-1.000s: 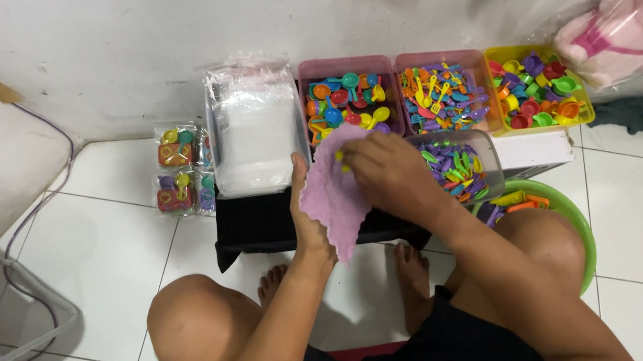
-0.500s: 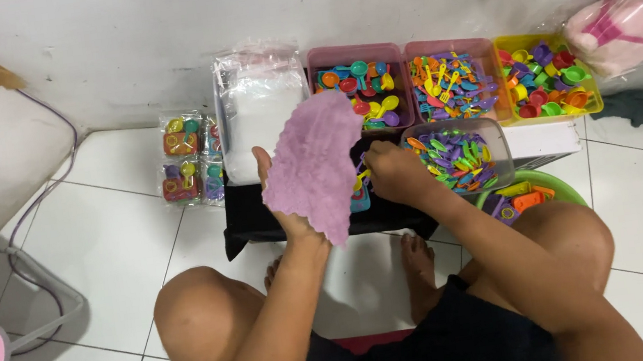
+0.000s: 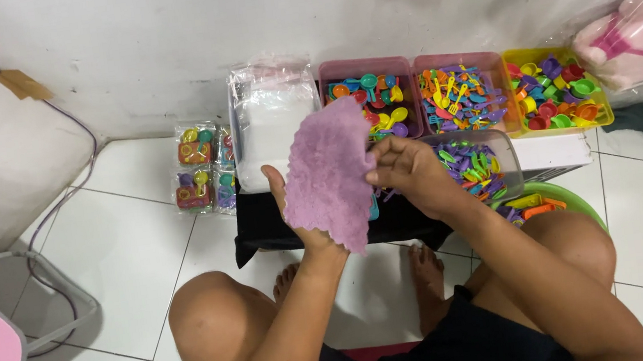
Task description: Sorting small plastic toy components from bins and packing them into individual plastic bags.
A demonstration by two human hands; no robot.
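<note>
A flat, ragged-edged sheet of purple foam-like material [image 3: 329, 175] is held upright above a low black stand [image 3: 262, 230]. The left hand [image 3: 299, 216] supports it from behind, thumb up along its left edge, fingers hidden. The right hand [image 3: 407, 173] pinches its right edge with curled fingers. Just beyond lie a clear bag of white stuff [image 3: 271, 121], two pink trays [image 3: 406, 66] and a yellow tray [image 3: 605, 106] of bright plastic toy pieces, and a clear tub [image 3: 505, 156] by the right wrist.

A home floor corner: white tiles [image 3: 133, 255], plastic bins of tiny toys [image 3: 459, 92], bare wall [image 3: 235, 26].
</note>
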